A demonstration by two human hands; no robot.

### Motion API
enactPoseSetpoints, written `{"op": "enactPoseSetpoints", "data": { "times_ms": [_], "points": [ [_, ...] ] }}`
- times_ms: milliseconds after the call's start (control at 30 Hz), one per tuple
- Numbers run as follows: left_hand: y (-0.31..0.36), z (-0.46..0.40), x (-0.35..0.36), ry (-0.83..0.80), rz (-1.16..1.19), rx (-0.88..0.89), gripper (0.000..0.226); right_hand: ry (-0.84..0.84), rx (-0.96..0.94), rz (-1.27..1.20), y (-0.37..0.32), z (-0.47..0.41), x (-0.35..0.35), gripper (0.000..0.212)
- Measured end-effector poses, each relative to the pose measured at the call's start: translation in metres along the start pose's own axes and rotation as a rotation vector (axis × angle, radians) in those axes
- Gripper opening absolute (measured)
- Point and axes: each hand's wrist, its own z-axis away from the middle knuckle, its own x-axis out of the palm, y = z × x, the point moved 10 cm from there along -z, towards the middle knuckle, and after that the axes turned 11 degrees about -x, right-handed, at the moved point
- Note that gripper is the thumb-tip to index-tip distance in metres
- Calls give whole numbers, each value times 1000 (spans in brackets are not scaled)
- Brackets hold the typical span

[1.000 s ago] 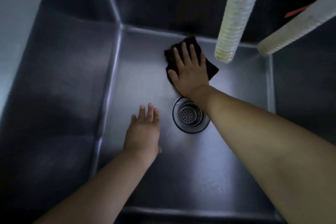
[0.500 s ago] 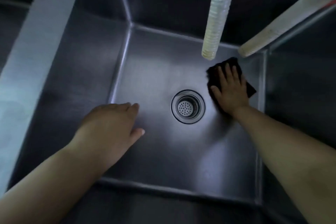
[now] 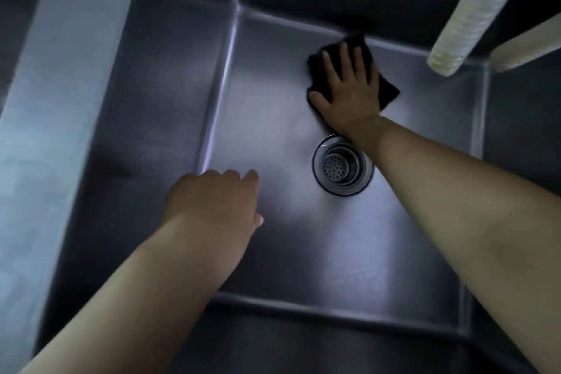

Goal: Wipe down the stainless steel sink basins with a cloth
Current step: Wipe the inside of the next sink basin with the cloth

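Divider wall (image 3: 51, 130): one pale steel band running from 7 o'clock up to 11 o'clock, left of the basin.
Left hand (image 3: 212, 203): at 7 o'clock of the drain, fingers loosely bent, holding nothing; whether it touches the steel I cannot tell.
Sink basin (image 3: 273, 252): one basin fully in view; its floor fills the middle, its walls rising on all sides.
Drain (image 3: 343, 165): one round strainer, just right of centre.
Cloth (image 3: 385, 91): one dark cloth at 12 o'clock of the drain, close to the far wall, lying on the basin floor.
Right hand (image 3: 349, 91): flat on the cloth with fingers spread wide, pressing it down, not pinching it.
Hoses (image 3: 473, 9): two pale tubes hanging at 1 to 2 o'clock, the left one ribbed.
Step in hand: wiping the far part of the floor, I judge.
Next move: likely sweeping the cloth across the rest of the floor and up the walls, keeping the palm flat and working round the drain rim.
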Motion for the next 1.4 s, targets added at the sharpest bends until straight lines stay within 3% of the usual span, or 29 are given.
{"op": "enactPoseSetpoints", "data": {
  "times_ms": [133, 367, 667, 800, 900, 1167, 1400],
  "points": [
    [-8, -4, 1, -7, -44, -39, 53, 3, -190, 6, -70, -6, 4, 75],
    [-22, -5, 2, -60, -81, -139, 40, -16, -507, 28, -134, 75, 21, 74],
    [-34, -1, -1, -58, -56, -213, 27, -100, -938, -8, -140, 271, 53, 71],
    [-35, -2, -1, -67, -47, -234, 21, -142, -1013, -29, -136, 285, 53, 73],
    [-36, -6, 2, -83, -29, -230, 23, -107, -942, -64, -140, 242, 44, 77],
    [-38, -12, 5, -35, 27, -211, 38, 4, -409, 17, -105, 58, 20, 80],
    [-31, -14, 6, 33, 16, -167, 35, 35, -186, 24, -71, -60, -5, 76]
  ]
}}
